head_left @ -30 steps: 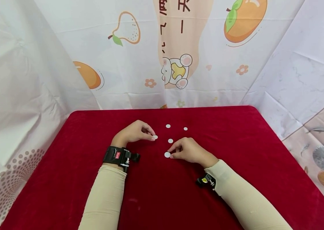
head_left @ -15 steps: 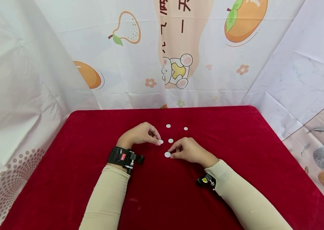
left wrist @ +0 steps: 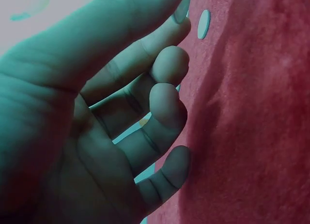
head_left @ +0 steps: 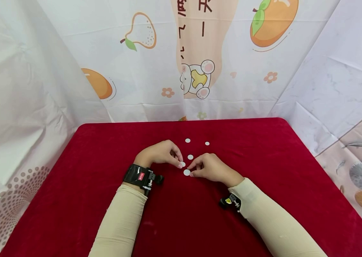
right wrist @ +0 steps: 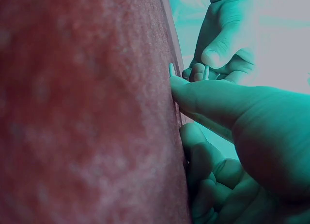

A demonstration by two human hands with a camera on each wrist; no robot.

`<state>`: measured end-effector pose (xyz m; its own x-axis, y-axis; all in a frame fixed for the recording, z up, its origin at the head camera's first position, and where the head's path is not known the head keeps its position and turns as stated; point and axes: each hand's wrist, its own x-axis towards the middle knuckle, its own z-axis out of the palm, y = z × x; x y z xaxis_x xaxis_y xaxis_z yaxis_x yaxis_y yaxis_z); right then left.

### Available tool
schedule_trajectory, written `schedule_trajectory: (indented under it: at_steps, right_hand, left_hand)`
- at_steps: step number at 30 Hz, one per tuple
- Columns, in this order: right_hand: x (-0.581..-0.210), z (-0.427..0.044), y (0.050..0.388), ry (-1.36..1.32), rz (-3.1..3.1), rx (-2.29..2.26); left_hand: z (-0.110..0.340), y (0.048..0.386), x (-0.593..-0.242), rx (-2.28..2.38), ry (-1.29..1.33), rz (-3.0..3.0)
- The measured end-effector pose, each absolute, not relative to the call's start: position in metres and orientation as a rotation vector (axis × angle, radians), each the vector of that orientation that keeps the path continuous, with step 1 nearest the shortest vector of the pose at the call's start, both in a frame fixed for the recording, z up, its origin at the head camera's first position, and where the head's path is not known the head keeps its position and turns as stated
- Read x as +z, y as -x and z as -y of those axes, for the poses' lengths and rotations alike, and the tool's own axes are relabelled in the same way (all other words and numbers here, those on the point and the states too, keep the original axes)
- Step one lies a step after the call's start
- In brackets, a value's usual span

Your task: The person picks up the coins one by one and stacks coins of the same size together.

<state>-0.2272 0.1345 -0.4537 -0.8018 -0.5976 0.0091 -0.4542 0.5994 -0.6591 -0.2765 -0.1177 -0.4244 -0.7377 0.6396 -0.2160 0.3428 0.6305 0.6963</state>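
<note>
Between the thumb and index finger of my left hand (head_left: 161, 152) is a small white round disc (head_left: 183, 164). In the right wrist view this held disc (right wrist: 206, 72) appears edge-on, raised off the cloth. My right hand (head_left: 213, 167) rests on the red cloth, its thumb and index fingertip at the edge of a larger white disc (head_left: 186, 172) that lies flat, pinching it there. Just beyond, another white disc (head_left: 190, 157) lies between the hands. A white disc (left wrist: 204, 24) on the cloth shows past the left fingertips in the left wrist view; the held one is mostly hidden there.
Two more white discs, one (head_left: 188, 140) straight ahead and a smaller one (head_left: 207, 143) to its right, lie farther back on the red-covered table (head_left: 248, 142). A printed white curtain (head_left: 129, 78) stands behind the table's back edge.
My left hand has moved right and nearer to me, carrying its disc from left of the group to just above the disc at my right fingertips. The right hand has stayed still.
</note>
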Motion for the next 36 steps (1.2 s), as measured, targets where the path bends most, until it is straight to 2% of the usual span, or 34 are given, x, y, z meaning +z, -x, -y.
schedule_trajectory:
  at_steps: [16, 36]
  right_hand:
    - [-0.453, -0.134, 0.227, 0.884, -2.628, -0.977]
    - [-0.453, -0.134, 0.227, 0.883, -2.633, -0.971]
  left_hand:
    - [0.108, 0.276, -0.432, 0.863, -0.841, -2.343]
    - [0.103, 0.272, -0.430, 0.792, -0.797, -2.363]
